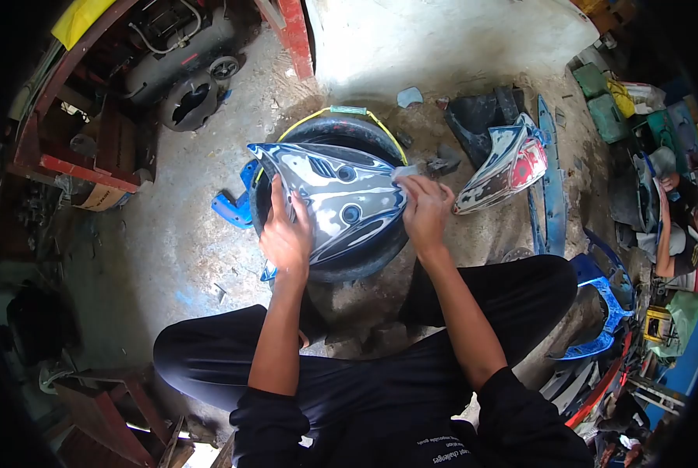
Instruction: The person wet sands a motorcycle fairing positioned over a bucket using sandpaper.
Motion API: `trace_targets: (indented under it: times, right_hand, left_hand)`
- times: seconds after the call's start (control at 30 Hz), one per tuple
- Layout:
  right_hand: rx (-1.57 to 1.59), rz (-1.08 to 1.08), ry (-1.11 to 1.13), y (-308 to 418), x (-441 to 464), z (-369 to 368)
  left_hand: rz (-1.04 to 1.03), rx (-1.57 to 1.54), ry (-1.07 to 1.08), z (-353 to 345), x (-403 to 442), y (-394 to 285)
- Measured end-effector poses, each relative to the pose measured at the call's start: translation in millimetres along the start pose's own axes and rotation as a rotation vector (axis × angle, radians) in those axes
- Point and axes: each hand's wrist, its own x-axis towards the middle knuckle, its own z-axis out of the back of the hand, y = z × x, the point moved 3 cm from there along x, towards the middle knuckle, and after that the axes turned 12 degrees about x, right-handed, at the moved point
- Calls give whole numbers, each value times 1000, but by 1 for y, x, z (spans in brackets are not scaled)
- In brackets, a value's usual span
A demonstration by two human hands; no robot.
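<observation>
A motorcycle fairing panel (325, 191), patchy grey and white with blue edges and two round holes, lies across a black tub (364, 269) with a yellow-handled rim. My left hand (285, 238) grips the panel's left edge, with a finger and the thumb stretched over its surface; the other fingers are partly hidden. At the panel's right tip, my right hand (425, 210) is closed, its fingers bent against the surface. A small pale piece that looks like sandpaper (406, 170) pokes out by those fingertips. The tub's inside is mostly covered by the panel.
Another worn panel with red patches (509, 164) lies on the floor at right, beside a long blue strip (550, 203). A blue part (236, 199) sits left of the tub. A compressor tank (181, 70) stands upper left. Another person's arm (665, 226) shows at far right.
</observation>
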Motion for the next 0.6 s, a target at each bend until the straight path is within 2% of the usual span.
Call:
trace_targets:
  times: [0.07,0.17,0.23,0.33,0.43,0.6]
  right_hand:
    - [-10,-58,-17,0,-4,-4]
    - [27,35,24,3,-6,-1]
    - [-51,-73,-60,-8,-3,-5]
    - [11,14,9,9,-7,-3]
    - [-57,-15,-56,2,-6,-2]
    - [1,-10,-36,8,-9,-2]
  left_hand:
    - [21,34,25,1,-1,1]
    - [13,47,10,-2,-1,-1]
    - [-4,8,-24,-1,-1,0]
    - [3,59,-8,1,-3,3]
    - [6,33,-9,-4,0,-2]
    - [15,26,4,0,-1,1]
